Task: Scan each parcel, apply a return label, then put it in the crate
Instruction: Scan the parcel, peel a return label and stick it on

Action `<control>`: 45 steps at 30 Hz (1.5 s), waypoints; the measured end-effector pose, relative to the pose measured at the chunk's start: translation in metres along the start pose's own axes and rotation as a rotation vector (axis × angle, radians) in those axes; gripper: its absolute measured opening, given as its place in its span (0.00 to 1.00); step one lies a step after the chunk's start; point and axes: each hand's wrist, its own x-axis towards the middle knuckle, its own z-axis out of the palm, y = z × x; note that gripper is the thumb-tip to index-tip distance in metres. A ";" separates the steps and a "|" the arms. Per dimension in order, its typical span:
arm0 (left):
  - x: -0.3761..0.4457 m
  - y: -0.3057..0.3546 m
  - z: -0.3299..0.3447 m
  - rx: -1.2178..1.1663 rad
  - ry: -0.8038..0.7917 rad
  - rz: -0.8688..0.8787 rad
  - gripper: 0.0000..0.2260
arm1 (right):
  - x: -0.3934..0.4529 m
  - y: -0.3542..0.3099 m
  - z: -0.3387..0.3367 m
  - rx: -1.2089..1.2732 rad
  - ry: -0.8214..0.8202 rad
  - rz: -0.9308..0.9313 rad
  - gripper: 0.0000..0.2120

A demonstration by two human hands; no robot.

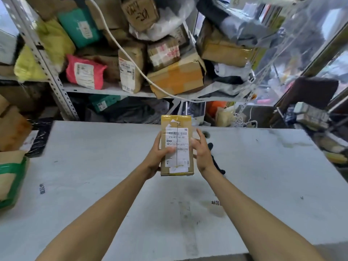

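A left thumb (170,150) presses across the white shipping label (177,146) of a small cardboard parcel (177,145), the left hand (157,157) curled around the box's left edge and holding it above a grey-white worktable (94,176). The right hand (200,152) sits just beside the parcel's right edge, fingers (199,137) spread and loosely bent; whether they touch the box is unclear. The parcel, sealed with yellow tape, faces the camera with its barcode showing. A black object (216,162) lies on the table behind the right wrist. Beyond, a metal shelf (105,90) is crammed with boxes and a pink mailer (84,73).
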 end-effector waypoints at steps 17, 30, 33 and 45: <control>0.048 -0.050 0.076 -0.052 0.312 -0.151 0.31 | 0.094 0.093 -0.138 -0.889 -0.025 0.235 0.26; 0.034 -0.074 0.088 0.014 0.651 -0.207 0.48 | 0.106 0.122 -0.128 -0.717 -0.259 0.205 0.23; 0.038 -0.066 0.086 0.121 0.773 -0.239 0.55 | 0.103 0.090 -0.130 -0.326 -0.349 0.240 0.08; 0.039 -0.039 0.102 0.455 1.041 -0.290 0.51 | 0.095 0.024 -0.153 0.183 -0.743 0.499 0.09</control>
